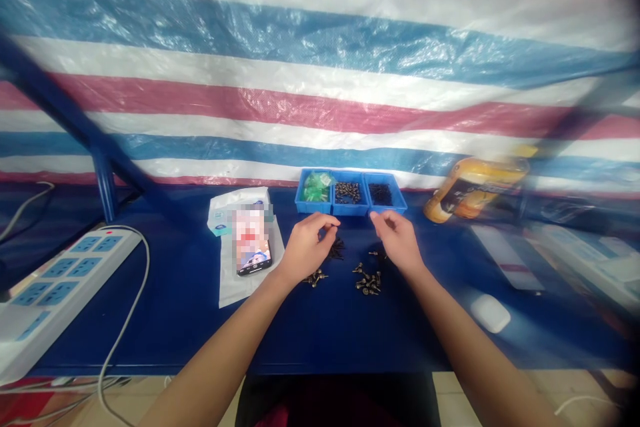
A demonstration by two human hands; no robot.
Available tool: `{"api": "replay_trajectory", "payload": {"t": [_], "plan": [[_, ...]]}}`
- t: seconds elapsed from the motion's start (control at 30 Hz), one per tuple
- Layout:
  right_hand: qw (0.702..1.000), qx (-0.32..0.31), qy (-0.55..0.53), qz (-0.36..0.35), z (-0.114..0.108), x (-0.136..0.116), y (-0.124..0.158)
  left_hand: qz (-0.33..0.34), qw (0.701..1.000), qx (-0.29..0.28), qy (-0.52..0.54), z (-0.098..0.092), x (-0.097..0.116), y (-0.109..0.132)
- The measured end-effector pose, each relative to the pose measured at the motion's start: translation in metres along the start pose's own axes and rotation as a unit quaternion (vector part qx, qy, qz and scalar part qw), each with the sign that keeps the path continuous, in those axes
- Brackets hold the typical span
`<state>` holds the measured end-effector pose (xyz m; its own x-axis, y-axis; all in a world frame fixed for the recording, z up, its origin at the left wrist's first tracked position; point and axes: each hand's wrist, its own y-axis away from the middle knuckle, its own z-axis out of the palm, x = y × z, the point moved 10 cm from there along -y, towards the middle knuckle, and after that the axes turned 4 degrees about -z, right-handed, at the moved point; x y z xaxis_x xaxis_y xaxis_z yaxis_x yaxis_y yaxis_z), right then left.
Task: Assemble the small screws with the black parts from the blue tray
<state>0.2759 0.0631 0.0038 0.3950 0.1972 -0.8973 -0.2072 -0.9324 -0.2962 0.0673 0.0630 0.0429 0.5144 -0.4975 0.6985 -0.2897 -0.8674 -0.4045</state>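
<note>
My left hand (311, 241) hovers over the blue table in front of the bins, thumb and fingers closed in a pinch. Anything between those fingertips is too small to make out. Level with it, my right hand (399, 238) is pinched too, and its contents do not show clearly. Under my left fingers lie thin black screw-like pieces (338, 249), with small metal fittings (315, 277) by the wrist. Between my forearms sits a pile of brass-coloured metal fittings (369, 281). One loose fitting (374, 253) lies beside my right hand.
Three joined blue bins hold a green bag (317, 187), small metal parts (348, 193) and black pieces (381, 194). Left are a lit phone (254, 247) on white packaging (231, 287) and a power strip (70, 287). Right are a yellow bottle (475, 187) and a white case (491, 313).
</note>
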Motion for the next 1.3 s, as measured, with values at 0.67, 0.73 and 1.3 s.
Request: {"api": "replay_trajectory", "payload": {"t": [0.67, 0.73, 1.3], "plan": [[0.957, -0.175, 0.193, -0.129, 0.036, -0.021, 0.012, -0.008, 0.983, -0.142, -0.114, 0.02, -0.016, 0.007], [0.941, -0.206, 0.229, -0.14, 0.043, -0.022, 0.016, -0.008, 0.976, -0.171, -0.133, 0.023, -0.016, 0.011], [0.872, -0.268, 0.341, -0.228, 0.084, -0.036, 0.036, 0.006, 0.974, -0.189, -0.128, 0.04, -0.017, 0.011]]}}
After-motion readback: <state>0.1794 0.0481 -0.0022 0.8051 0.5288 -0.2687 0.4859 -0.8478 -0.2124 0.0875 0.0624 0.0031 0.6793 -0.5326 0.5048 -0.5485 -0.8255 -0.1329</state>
